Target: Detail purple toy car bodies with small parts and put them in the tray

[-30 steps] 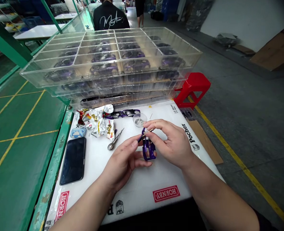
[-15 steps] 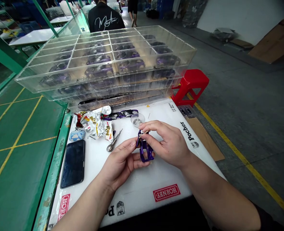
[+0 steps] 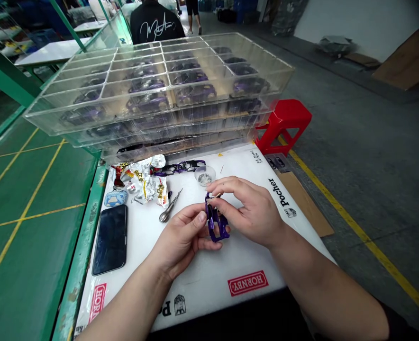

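Note:
A purple car body frame (image 3: 217, 226) is held low over the white work surface (image 3: 202, 279). My left hand (image 3: 186, 234) grips its left side and underside, fingers curled beneath it. Thumb and fingers of my right hand (image 3: 247, 208) are pinched at the frame's far end; whatever small piece lies between the fingertips is too small to name. Just beyond them stands a small clear dish (image 3: 205, 175) with tiny parts. A metal-handled pointed tool (image 3: 170, 206) lies to the left, and another purple frame (image 3: 184, 167) rests behind.
Stacked clear trays (image 3: 156, 99) of purple car bodies fill the far side. Crumpled wrappers (image 3: 143, 182), a blue-and-white item (image 3: 115, 199) and a phone (image 3: 110, 240) lie left. A red stool (image 3: 287, 123) stands right. A person (image 3: 156, 23) is beyond the trays.
My left thumb has shifted slightly along the purple frame, which is turned a little. The camera view has moved slightly. Both hands keep their hold.

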### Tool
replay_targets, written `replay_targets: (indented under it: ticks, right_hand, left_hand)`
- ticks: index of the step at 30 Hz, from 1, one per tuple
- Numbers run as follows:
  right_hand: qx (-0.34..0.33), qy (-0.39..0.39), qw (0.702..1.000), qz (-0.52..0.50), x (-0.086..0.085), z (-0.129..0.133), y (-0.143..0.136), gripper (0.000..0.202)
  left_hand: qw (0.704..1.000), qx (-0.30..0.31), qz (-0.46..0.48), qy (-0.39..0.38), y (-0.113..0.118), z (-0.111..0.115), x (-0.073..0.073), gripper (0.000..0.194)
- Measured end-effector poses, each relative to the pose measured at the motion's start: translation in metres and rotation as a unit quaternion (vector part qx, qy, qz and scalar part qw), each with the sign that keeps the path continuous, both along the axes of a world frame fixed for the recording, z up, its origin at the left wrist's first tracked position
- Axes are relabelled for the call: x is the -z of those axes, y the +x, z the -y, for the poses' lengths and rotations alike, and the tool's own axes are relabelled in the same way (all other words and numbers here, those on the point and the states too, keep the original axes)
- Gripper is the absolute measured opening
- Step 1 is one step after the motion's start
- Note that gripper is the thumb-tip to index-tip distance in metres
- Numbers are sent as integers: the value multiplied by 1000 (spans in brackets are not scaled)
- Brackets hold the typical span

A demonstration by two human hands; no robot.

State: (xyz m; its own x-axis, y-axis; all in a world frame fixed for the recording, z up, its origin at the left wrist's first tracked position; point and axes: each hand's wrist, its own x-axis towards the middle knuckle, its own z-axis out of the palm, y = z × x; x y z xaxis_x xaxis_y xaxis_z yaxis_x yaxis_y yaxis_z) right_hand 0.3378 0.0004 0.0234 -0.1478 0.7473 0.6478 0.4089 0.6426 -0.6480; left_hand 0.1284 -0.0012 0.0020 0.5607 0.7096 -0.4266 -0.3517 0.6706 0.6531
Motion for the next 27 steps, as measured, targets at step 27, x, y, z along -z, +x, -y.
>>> replay_targets:
  ticks: [27]
  right_hand:
    - [-1, -12, 1000, 8, 0, 2, -2, 13]
  left_hand:
    - [999, 0, -16, 38, 2, 2, -3, 42]
